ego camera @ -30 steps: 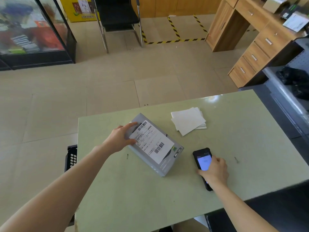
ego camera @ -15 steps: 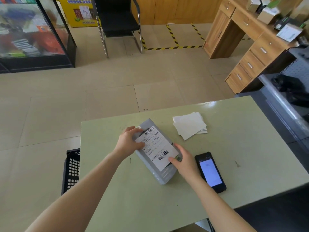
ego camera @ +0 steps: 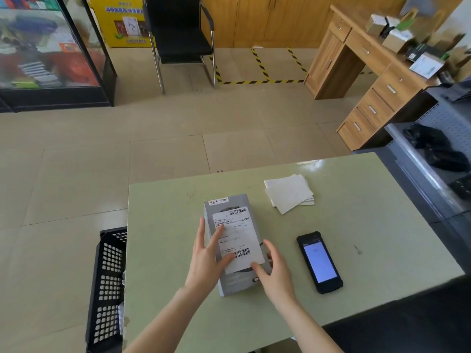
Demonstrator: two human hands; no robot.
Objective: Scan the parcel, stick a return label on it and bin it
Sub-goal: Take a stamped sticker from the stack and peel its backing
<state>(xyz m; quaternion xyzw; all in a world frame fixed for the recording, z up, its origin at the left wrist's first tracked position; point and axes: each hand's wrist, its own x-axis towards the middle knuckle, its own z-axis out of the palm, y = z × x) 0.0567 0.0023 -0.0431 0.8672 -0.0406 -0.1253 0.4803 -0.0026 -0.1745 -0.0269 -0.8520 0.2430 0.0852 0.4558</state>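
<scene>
On a green table (ego camera: 356,200), both open hands, left hand (ego camera: 206,258) and right hand (ego camera: 275,271), lie flat on a grey parcel (ego camera: 229,205), apparently steadying it, its label (ego camera: 237,238) facing up, left of the scanner (ego camera: 319,262).

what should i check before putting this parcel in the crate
1. Label on the parcel: ok, lying on its top face.
2. Label pressed flat: cannot tell; left hand and right hand rest on it.
3. Scanner out of the way: ok, lying on the table, right of the parcel.
4. Scan registered: cannot tell, screen lit but unreadable.
5. Crate within reach: ok, beside the table's left edge.
6. Grip on parcel: not ok, both hands open.
</scene>
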